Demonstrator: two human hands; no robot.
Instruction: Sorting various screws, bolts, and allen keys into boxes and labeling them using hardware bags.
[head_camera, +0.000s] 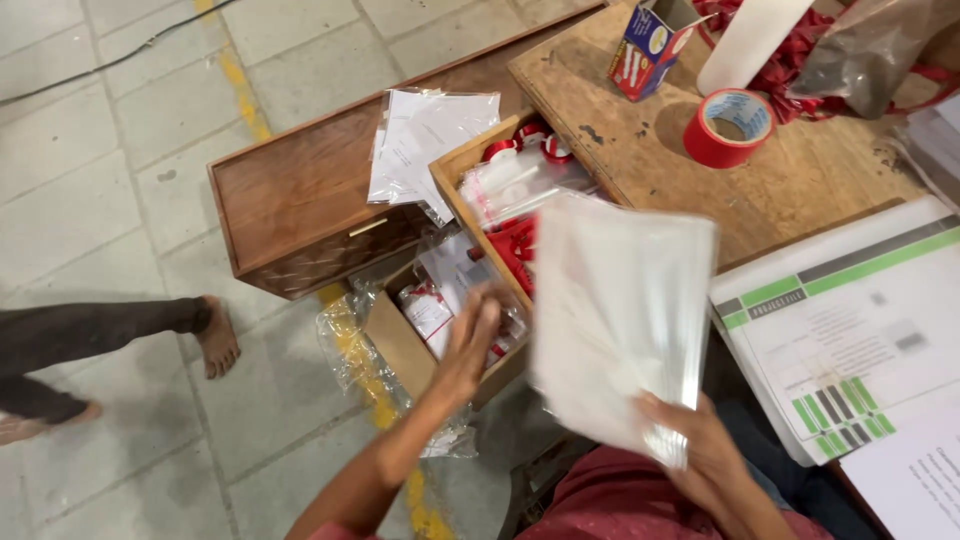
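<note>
Gripping a clear packet (620, 320) in your right hand (700, 450), you are reaching your open left hand (468, 345) into the box (400, 350).

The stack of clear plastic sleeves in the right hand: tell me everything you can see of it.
The stack of clear plastic sleeves is flat, rectangular and whitish-translucent, apparently with white sheets inside, and motion-blurred. It is held tilted, nearly upright, above the wooden drawer and beside the table edge. The right hand grips its lower corner, fingers wrapped over the bottom edge. The left hand is apart from it, reaching into the drawer. Nothing else touches it.
</note>
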